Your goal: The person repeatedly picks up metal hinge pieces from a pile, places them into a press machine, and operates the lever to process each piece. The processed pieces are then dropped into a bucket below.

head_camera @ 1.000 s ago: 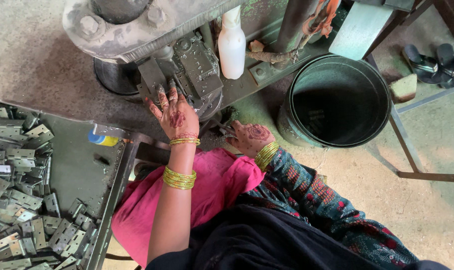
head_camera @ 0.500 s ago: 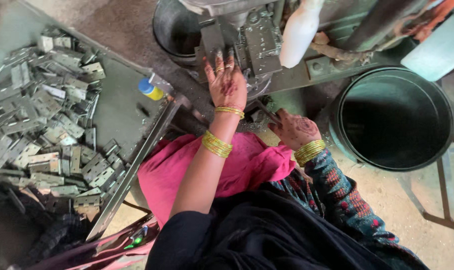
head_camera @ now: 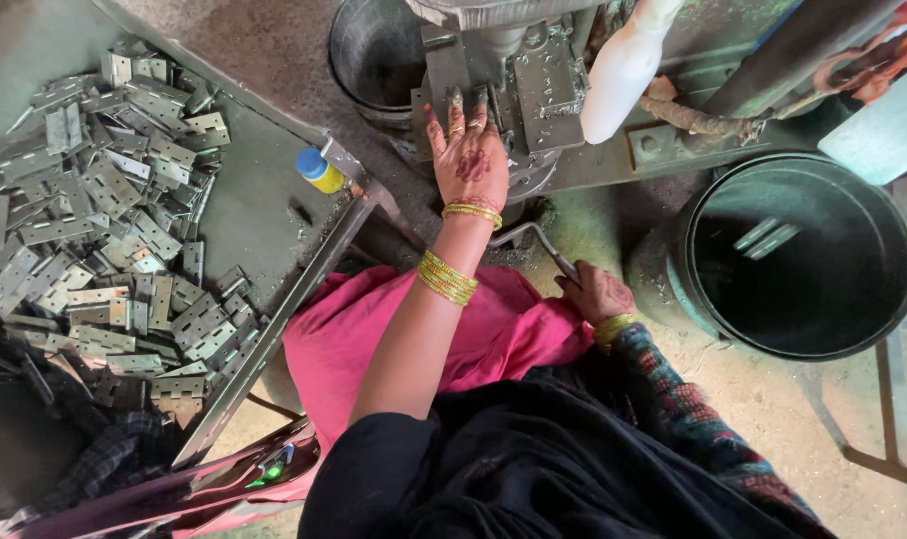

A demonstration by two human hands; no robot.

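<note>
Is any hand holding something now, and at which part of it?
The right hand grips the bent metal lever at its lower end. The left hand holds nothing visible; it lies flat against the press machine, fingers on the metal block.

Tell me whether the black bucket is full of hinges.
No: the black bucket shows a nearly bare dark bottom with only two flat metal pieces in it.

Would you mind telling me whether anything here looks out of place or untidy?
The metal hinges lie in a loose, jumbled heap on the tray, pointing every way, some near its edge. A small yellow bottle lies tipped beside them. Nothing looks spilled.
</note>
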